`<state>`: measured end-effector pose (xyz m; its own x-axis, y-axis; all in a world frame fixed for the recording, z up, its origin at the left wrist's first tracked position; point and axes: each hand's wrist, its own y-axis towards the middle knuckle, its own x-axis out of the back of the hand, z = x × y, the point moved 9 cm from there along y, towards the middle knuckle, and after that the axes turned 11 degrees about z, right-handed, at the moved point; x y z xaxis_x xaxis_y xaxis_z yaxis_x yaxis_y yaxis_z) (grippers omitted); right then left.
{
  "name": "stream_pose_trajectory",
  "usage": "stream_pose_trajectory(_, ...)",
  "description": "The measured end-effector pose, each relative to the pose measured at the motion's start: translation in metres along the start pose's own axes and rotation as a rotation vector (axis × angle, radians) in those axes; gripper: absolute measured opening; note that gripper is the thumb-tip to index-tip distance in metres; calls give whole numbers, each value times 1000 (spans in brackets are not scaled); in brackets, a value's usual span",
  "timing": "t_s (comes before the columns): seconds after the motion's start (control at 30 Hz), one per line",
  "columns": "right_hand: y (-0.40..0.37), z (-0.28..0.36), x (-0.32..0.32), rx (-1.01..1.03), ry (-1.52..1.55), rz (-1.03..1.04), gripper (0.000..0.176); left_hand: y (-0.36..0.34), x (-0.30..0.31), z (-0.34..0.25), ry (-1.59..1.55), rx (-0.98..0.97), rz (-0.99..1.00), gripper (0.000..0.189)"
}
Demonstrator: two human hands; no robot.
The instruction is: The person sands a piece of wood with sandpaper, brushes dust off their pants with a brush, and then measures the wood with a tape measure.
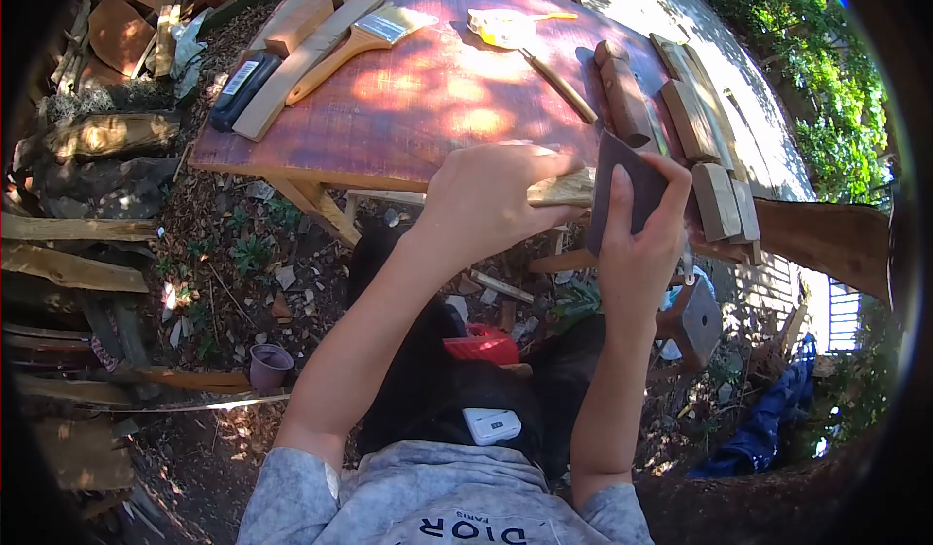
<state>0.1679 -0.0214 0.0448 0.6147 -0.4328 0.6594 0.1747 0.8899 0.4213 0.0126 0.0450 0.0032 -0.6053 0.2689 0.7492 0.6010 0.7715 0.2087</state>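
Near the table's front edge, my left hand (501, 190) grips a short pale wooden piece (564, 189) that points right. My right hand (643, 219) holds a dark flat sheet, apparently sandpaper (623, 180), upright at the right end of that wood, thumb on its near face and fingers around its right edge. Whether sheet and wood touch is hard to tell. Just beyond the sheet lies a brown wooden block (622, 93). A thin stick (559, 85) lies behind my hands on the reddish table (408, 117).
A wide brush (355, 47), wood strips (306, 64) and a dark labelled object (245, 88) lie at the table's left. More blocks (692, 122) line its right edge. A yellowish item (501, 28) sits at the back. Below are a red object (483, 344) and a stool (695, 321).
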Motion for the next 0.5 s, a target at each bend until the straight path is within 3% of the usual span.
stream_pose_trajectory(0.3,-29,2,-1,35,-11,1,26,0,-1,1,51,1,5,55)
stream_pose_trajectory(0.5,2,10,-2,137,-111,27,28,2,3,-3,-8,4,-14,53)
